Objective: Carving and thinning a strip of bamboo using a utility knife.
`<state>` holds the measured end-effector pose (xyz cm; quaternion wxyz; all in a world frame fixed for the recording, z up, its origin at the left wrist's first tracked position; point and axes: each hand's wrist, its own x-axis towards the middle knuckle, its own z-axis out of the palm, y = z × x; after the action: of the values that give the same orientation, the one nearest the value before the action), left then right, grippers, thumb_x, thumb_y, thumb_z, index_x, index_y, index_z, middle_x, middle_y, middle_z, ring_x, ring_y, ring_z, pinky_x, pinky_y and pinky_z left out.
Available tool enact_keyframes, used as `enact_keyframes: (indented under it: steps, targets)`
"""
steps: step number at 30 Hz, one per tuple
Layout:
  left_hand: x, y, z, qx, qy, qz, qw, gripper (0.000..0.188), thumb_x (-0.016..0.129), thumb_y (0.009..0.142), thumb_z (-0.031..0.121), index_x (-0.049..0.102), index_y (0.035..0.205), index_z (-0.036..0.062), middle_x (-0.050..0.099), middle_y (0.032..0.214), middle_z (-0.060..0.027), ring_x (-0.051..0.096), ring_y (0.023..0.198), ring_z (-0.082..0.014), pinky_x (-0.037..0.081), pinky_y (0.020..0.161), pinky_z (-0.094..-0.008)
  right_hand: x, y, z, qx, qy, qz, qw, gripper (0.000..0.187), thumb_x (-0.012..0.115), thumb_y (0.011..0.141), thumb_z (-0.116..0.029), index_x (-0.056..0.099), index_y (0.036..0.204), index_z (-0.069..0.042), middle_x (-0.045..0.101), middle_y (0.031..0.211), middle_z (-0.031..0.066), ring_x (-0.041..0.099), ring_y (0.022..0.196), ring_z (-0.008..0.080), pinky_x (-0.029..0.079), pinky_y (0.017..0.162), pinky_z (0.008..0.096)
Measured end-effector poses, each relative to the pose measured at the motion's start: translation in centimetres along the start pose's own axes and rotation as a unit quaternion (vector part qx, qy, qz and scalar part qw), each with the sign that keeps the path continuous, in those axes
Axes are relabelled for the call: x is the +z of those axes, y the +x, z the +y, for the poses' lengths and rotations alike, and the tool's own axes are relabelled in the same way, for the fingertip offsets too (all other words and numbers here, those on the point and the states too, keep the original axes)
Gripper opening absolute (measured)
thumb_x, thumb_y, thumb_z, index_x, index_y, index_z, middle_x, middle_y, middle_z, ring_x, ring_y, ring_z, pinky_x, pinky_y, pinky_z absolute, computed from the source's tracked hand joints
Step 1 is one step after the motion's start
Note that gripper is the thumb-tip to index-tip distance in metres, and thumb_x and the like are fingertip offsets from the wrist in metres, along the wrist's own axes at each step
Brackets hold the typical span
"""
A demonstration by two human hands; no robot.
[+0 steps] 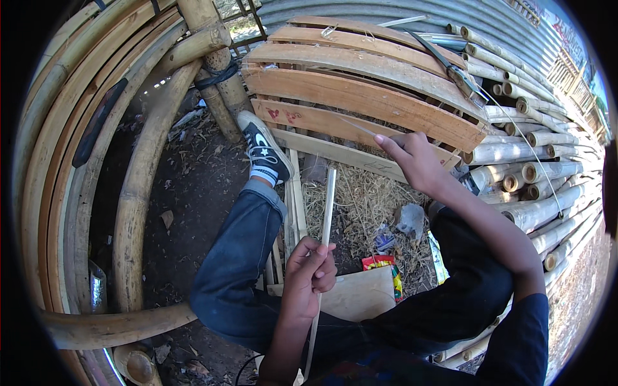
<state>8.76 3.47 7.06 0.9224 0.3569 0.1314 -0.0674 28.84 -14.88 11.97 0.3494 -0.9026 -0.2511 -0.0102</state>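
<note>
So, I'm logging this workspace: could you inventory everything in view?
Slatted platform: one, brown, top centre
Bamboo strip: one, pale, centre
Thin piece: one, pale, upper centre
Bladed tool: one, dark, on platform
Bamboo poles: many, tan, right
Bamboo frame: one, tan, left
Long object: one, black, left
Corrugated sheeting: uncounted, grey, top
Straw: uncounted, tan, centre
Lump: one, grey, on straw
Board: one, pale, lower centre
Packet: one, multicoloured, beside board
Sneaker: one clear, dark, beside platform
Legs: two, blue, lower centre
Left hand: one, bare, gripping strip
Right hand: one, bare, by thin piece
</note>
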Motion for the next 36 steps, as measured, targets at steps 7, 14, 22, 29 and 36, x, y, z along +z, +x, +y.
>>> enact_keyframes:
  steps: [7,14,22,29,36]
  targets:
    - [-0.5,0.9,-0.4,-0.044,-0.018,-0.013,0.999,0.014,0.049,0.096,0.019,0.054,0.098,0.0068,0.030,0.061,0.0053,0.021,0.043,-0.0014,0.018,0.039,-0.0183,2.4,-2.8,-2.8,-0.284,-0.193,-0.139,0.929,0.062,0.044,0.089,-0.058,0.063,0.061,-0.006,0.050,0.046,0.0120,0.056,0.044,0.0292,0.045,0.045,0.0389]
    - [-2.6,1.3,-0.1,-0.049,-0.104,-0.003,0.993,0.014,0.049,0.096,0.019,0.054,0.099,0.0068,0.032,0.062,0.0056,0.020,0.043,-0.0012,0.016,0.038,-0.0179,3.4,-0.7,-3.3,-0.167,-0.237,-0.064,0.955,0.063,0.042,0.089,-0.058,0.063,0.060,-0.006,0.054,0.047,0.0121,0.059,0.047,0.0309,0.047,0.046,0.0404]
    - [-0.9,-1.6,-0.4,-0.044,-0.041,-0.023,0.998,0.014,0.050,0.095,0.019,0.053,0.099,0.0062,0.030,0.060,0.0051,0.021,0.043,-0.0018,0.016,0.038,-0.0193,0.6,2.2,1.6,-0.002,-0.203,-0.011,0.979,0.063,0.042,0.091,-0.053,0.060,0.060,-0.001,0.052,0.049,0.0159,0.060,0.053,0.0301,0.046,0.050,0.0395]
    - [-0.9,-0.2,-0.8,-0.058,-0.017,-0.016,0.998,0.014,0.047,0.097,0.019,0.052,0.097,0.0051,0.032,0.061,0.0047,0.022,0.044,-0.0017,0.018,0.040,-0.0189,1.0,-0.2,-1.4,0.091,0.215,-0.163,0.958,0.056,0.058,0.083,-0.057,0.061,0.067,-0.003,0.040,0.050,-0.0018,0.040,0.049,0.0093,0.033,0.049,0.0281]
    - [-0.1,0.1,-1.5,-0.047,0.001,-0.027,0.999,0.014,0.047,0.096,0.017,0.049,0.099,0.0030,0.038,0.065,0.0008,0.025,0.046,-0.0029,0.021,0.043,-0.0187,3.0,-1.7,-2.6,0.134,0.405,-0.241,0.872,0.032,0.074,0.078,-0.033,0.061,0.083,-0.004,0.041,0.052,-0.0055,0.036,0.043,0.0047,0.024,0.041,0.0226]
